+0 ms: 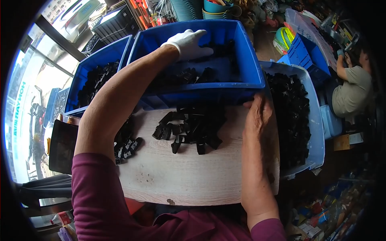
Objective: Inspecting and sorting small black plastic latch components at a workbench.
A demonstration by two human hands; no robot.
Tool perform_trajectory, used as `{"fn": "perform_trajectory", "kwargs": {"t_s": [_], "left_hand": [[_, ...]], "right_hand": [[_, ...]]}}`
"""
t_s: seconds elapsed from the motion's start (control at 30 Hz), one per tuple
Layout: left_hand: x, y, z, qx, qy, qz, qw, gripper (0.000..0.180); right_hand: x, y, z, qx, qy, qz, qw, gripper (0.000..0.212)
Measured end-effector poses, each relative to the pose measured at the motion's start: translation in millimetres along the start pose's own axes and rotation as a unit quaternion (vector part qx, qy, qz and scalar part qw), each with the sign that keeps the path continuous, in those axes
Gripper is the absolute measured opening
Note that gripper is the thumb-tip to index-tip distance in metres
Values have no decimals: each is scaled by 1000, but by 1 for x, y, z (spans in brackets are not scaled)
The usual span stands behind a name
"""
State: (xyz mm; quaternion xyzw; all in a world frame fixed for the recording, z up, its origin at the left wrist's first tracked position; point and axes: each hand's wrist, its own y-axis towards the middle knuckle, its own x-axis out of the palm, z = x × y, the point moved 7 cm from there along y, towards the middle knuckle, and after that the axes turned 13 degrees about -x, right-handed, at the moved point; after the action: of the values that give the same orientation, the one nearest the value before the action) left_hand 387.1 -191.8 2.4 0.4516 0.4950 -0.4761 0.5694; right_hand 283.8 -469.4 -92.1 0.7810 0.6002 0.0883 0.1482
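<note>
My left hand (pixel 188 45), in a white glove, reaches over the large blue bin (pixel 193 85), fingers and thumb spread and holding nothing. Small black plastic parts (pixel 189 75) lie inside that bin, mostly toward its near wall and far right. My bare right hand (pixel 259 110) is at the bin's near right corner, thumb toward the underside and fingers up against the side; the fingertips are partly hidden. On the table (pixel 181 176), a heap of black parts (pixel 197 128) lies just below the bin's near wall. A smaller group of black parts (pixel 126 146) lies beside my left arm.
A second blue bin (pixel 82 108) of black parts stands at the left, and a pale blue tub (pixel 315 120) full of them at the right. Beyond the tub sits another person (pixel 352 88) near an upended blue crate (pixel 307 58). Stacked teal baskets (pixel 187 10) stand behind.
</note>
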Motion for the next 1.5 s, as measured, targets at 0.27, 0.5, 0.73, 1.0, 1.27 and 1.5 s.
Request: {"fn": "perform_trajectory", "kwargs": {"t_s": [0.27, 0.5, 0.73, 1.0, 1.27, 1.5], "left_hand": [[43, 3, 14, 25, -11, -86, 996, 73], [12, 3, 49, 119, -43, -46, 991, 55], [43, 22, 73, 57, 22, -132, 989, 86], [49, -3, 74, 123, 35, -214, 968, 65], [19, -34, 45, 116, 19, -174, 978, 72], [35, -51, 57, 104, 101, -225, 963, 83]], "right_hand": [[1, -1, -4, 4, 6, 4, 1000, 33], [-2, 1, 0, -9, -18, 12, 1000, 43], [-1, -1, -2, -3, -23, 11, 1000, 44], [2, 0, 2, -28, -18, 20, 999, 44], [-3, 1, -5, -13, -23, 25, 999, 44], [-2, -1, -2, 18, -22, -6, 1000, 35]]}}
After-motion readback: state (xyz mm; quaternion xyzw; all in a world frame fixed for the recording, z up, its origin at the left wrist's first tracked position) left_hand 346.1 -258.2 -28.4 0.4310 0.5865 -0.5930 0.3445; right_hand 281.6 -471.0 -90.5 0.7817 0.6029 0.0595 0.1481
